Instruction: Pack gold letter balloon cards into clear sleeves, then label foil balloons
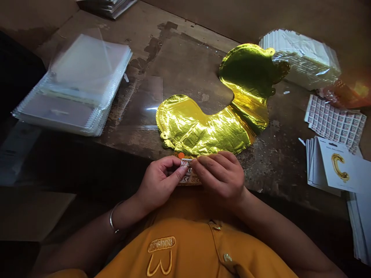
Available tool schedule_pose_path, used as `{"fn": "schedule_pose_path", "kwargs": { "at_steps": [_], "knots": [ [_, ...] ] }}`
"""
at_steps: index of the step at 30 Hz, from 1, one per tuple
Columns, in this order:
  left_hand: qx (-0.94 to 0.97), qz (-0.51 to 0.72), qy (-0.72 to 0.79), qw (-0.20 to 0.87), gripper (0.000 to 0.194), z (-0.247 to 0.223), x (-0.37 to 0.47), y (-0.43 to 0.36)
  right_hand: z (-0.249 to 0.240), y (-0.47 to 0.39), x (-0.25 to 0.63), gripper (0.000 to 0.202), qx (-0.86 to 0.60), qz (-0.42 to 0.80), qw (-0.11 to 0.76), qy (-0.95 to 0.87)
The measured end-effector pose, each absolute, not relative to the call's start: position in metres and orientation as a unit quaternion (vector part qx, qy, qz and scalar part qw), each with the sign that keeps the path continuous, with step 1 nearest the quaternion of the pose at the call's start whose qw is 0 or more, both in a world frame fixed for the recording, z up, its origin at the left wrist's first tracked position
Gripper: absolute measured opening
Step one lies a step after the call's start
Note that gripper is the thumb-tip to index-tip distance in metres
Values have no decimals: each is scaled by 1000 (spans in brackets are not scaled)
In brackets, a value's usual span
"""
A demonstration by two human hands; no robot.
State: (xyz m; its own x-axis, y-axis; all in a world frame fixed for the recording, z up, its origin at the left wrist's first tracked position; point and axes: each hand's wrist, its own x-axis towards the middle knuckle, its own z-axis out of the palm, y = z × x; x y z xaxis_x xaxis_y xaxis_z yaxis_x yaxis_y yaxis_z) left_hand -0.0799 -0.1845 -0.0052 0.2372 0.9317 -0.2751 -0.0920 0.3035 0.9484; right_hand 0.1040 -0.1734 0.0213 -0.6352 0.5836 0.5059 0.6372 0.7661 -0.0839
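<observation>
A small sheet of printed labels (pixel 189 178) with CE marks is held between my two hands at the table's front edge. My left hand (pixel 162 179) pinches its upper left side between thumb and forefinger. The fingers of my right hand (pixel 220 173) are closed at the sheet's upper right, by a narrow white strip; whether they pinch the strip or the sheet is hard to make out. An orange dot (pixel 181 155) shows just above my left fingertips. Right behind my hands lies a flat gold foil balloon (pixel 208 131), curved like a letter C.
Clear plastic sleeves (pixel 84 85) are stacked at the left, with a single clear sleeve (pixel 142 100) beside them. At the right are a plastic-wrapped white pack (pixel 301 58), sticker sheets (pixel 336 119) and printed cards (pixel 344 166) showing a gold C. The table edge runs behind my hands.
</observation>
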Motion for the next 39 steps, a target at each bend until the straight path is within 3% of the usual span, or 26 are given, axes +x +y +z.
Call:
{"fn": "schedule_pose_path", "kwargs": {
  "at_steps": [7, 12, 17, 28, 39],
  "knots": [
    [393, 390, 445, 704, 18, -4, -77, -182, 22, -175, 98, 11, -335, -29, 249, -908],
    [390, 388, 465, 694, 17, -4, -79, -181, 30, -176, 93, 13, -462, 74, 291, -835],
    [419, 386, 468, 675, 15, -5, -79, -182, 35, -171, 92, 10, -499, 182, 253, -809],
    [412, 385, 468, 680, 17, -8, -78, -183, 21, -176, 97, 12, -402, 1, 255, -879],
    [400, 394, 461, 687, 16, -8, -76, -184, 32, -171, 93, 13, -501, 187, 259, -805]
  ]
}}
